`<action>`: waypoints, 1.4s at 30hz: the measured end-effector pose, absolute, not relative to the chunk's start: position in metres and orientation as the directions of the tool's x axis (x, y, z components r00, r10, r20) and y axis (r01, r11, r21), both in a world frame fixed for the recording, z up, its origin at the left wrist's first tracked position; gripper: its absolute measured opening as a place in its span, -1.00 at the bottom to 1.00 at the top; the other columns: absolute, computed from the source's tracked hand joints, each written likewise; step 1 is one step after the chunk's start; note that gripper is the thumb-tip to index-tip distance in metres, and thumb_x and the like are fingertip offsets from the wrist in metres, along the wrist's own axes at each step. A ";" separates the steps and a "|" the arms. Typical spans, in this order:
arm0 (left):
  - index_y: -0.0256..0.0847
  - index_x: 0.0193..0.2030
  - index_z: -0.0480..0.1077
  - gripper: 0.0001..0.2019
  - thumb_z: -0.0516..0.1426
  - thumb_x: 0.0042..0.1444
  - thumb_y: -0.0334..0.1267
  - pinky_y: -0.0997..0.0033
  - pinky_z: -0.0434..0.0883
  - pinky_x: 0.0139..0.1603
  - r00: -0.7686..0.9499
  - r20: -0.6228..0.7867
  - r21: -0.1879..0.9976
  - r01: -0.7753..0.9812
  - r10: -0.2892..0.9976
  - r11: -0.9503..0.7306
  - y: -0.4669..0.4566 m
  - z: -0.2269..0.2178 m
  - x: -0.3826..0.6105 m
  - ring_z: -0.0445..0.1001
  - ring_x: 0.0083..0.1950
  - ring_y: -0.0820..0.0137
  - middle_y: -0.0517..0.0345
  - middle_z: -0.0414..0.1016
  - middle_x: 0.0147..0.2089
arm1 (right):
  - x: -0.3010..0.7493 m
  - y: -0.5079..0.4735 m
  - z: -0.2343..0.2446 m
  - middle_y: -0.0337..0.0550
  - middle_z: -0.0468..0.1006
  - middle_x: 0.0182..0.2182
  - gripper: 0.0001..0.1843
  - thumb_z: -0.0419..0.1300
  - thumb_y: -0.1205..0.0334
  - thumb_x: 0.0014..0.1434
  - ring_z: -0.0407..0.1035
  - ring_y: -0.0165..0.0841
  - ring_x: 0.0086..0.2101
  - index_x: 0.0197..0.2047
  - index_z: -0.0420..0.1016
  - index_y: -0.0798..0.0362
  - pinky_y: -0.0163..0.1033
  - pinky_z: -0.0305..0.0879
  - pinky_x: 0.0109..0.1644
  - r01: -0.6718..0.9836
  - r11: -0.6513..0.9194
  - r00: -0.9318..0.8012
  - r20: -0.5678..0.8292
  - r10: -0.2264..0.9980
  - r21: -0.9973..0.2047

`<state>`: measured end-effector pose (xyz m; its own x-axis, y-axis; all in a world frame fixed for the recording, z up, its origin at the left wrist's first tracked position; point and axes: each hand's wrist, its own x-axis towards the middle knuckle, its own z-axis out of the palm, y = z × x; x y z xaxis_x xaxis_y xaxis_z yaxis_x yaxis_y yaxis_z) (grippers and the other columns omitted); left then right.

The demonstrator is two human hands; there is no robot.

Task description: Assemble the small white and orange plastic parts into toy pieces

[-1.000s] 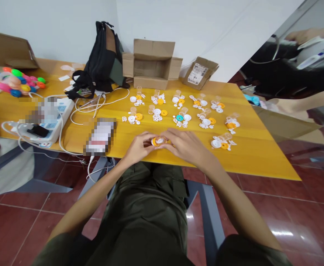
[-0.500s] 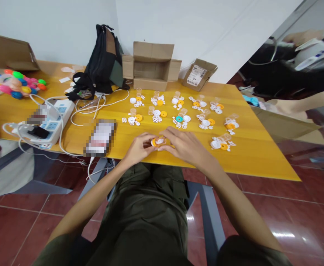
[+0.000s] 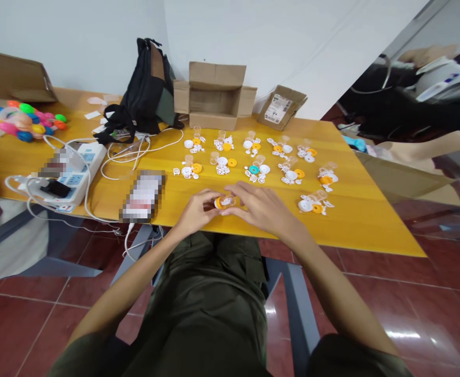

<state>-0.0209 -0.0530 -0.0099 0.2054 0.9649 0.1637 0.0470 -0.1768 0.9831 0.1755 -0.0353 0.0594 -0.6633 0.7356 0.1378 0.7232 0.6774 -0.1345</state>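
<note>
Both hands meet over the near edge of the yellow table [image 3: 363, 214]. My left hand [image 3: 196, 209] and my right hand [image 3: 258, 206] pinch a small clear capsule with an orange cap and white bits inside [image 3: 224, 201]. Fingers of both hands are curled round it. Beyond them lie several little sets of parts [image 3: 253, 157]: clear cups, orange discs, white caps, white gear-like pieces, and one teal disc [image 3: 254, 169].
A phone [image 3: 142, 195] lies left of my hands. A power strip with cables [image 3: 70, 173], a black backpack [image 3: 147, 94], an open cardboard box [image 3: 214, 97], a parcel [image 3: 281, 107] and coloured toys [image 3: 23, 119] sit further back. Red tiled floor lies below.
Hands stay together on the capsule with only small finger shifts; the view has tilted slightly down.
</note>
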 end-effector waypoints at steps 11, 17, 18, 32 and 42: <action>-0.22 -0.11 0.61 -0.69 0.38 0.05 -0.11 0.32 0.59 -0.07 0.215 0.179 0.979 0.059 0.960 -0.195 -0.053 -0.010 -0.022 0.60 -0.20 0.35 0.08 0.54 -0.15 | 0.175 -0.038 0.057 0.00 0.64 -0.11 -0.67 0.16 -0.02 0.41 0.51 -0.21 -0.27 0.05 0.54 0.03 -0.21 0.23 -0.26 0.719 0.662 -0.644 0.155 0.749 -0.212; -0.21 -0.12 0.61 -0.68 0.38 0.04 -0.08 0.32 0.59 -0.07 0.210 0.173 0.978 0.075 0.962 -0.193 -0.053 -0.009 -0.021 0.60 -0.18 0.33 0.08 0.54 -0.15 | 0.177 -0.037 0.051 -0.01 0.66 -0.19 -0.66 0.13 -0.04 0.42 0.51 -0.20 -0.30 -0.04 0.57 0.03 -0.21 0.23 -0.26 0.740 0.635 -0.617 0.151 0.772 -0.223; -0.21 -0.13 0.61 -0.68 0.38 0.04 -0.07 0.32 0.59 -0.07 0.209 0.173 0.979 0.074 0.962 -0.192 -0.053 -0.010 -0.021 0.60 -0.18 0.33 0.08 0.54 -0.15 | 0.176 -0.038 0.050 -0.01 0.66 -0.15 -0.66 0.14 -0.04 0.42 0.51 -0.21 -0.29 0.00 0.56 0.03 -0.21 0.24 -0.25 0.735 0.636 -0.616 0.163 0.771 -0.234; -0.21 -0.12 0.61 -0.72 0.38 0.01 -0.22 0.31 0.59 -0.06 0.189 0.171 0.981 0.056 0.967 -0.184 -0.052 -0.013 -0.022 0.58 -0.18 0.35 0.07 0.52 -0.12 | 0.173 -0.038 0.052 -0.05 0.66 -0.40 -0.61 0.16 -0.09 0.39 0.48 -0.24 -0.41 -0.27 0.62 0.03 -0.21 0.09 -0.33 0.781 0.492 -0.500 0.085 0.862 -0.385; -0.14 -0.06 0.61 -0.66 0.40 0.01 -0.13 0.40 0.50 -0.16 0.182 0.206 0.978 0.000 0.961 -0.209 -0.052 -0.011 -0.026 0.58 -0.16 0.35 0.06 0.57 -0.07 | 0.183 -0.032 0.021 -0.29 0.49 -0.51 -0.59 0.26 -0.20 0.20 0.30 -0.39 -0.50 -0.33 0.52 0.01 -0.27 0.21 -0.39 0.416 0.293 -0.568 0.005 0.823 -0.861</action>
